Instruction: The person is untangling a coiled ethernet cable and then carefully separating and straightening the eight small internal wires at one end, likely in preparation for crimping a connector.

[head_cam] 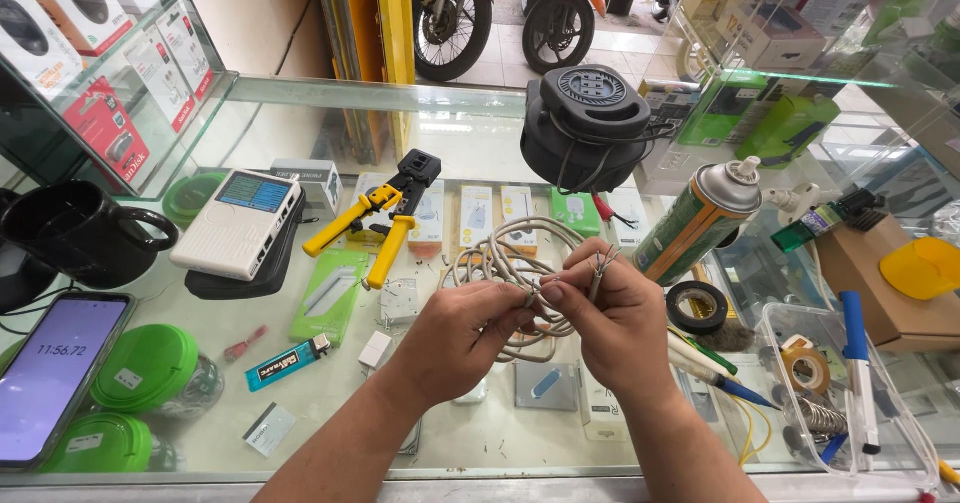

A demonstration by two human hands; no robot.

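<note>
Two hands, left hand [465,328] and right hand [610,318], fingers pinched on one cable [500,258]; one crimper [385,213], two green lids [145,363] by surface's left edge.

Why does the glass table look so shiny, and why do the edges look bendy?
In the head view, daylight from the open doorway glares off the glass counter. The wide lens curves the edges, so the counter bows. Both hands, left hand and right hand, and the cable look sharp, not blurry.

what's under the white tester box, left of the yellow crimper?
The white tester lies on a flat black case that shows along its lower and right edges, both on the glass counter. The tester covers the rest of the case.
</note>
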